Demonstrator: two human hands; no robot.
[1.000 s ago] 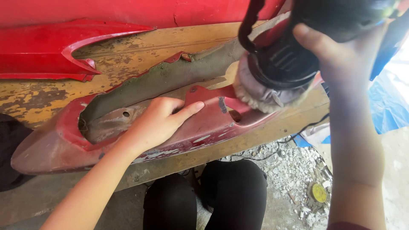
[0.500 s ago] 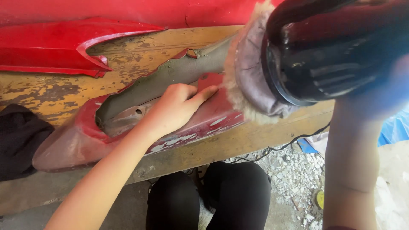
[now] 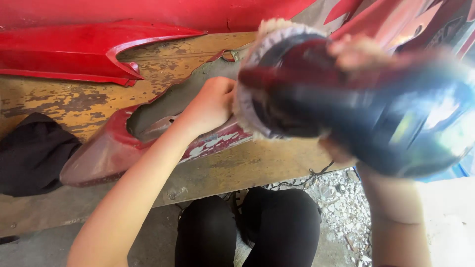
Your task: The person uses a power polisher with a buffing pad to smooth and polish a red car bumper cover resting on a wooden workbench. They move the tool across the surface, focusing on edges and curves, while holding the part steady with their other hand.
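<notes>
Red, chipped and worn, the curved body panel (image 3: 148,148) lies along the front edge of the yellow-painted wooden bench (image 3: 64,106), with a black cloth (image 3: 32,151) at the bench's left edge, and the left hand (image 3: 210,106) that lay flat on it a second ago is now curled into a loose fist pressing on its upper rim. The polisher (image 3: 356,106) with its woolly pad has swung up off the panel towards the camera, so buffing looks paused. Motion blur smears it; the right hand (image 3: 354,52) seems wrapped around it, fingers indistinct.

Red panels (image 3: 163,143) on worn workbench (image 3: 64,104)
</notes>
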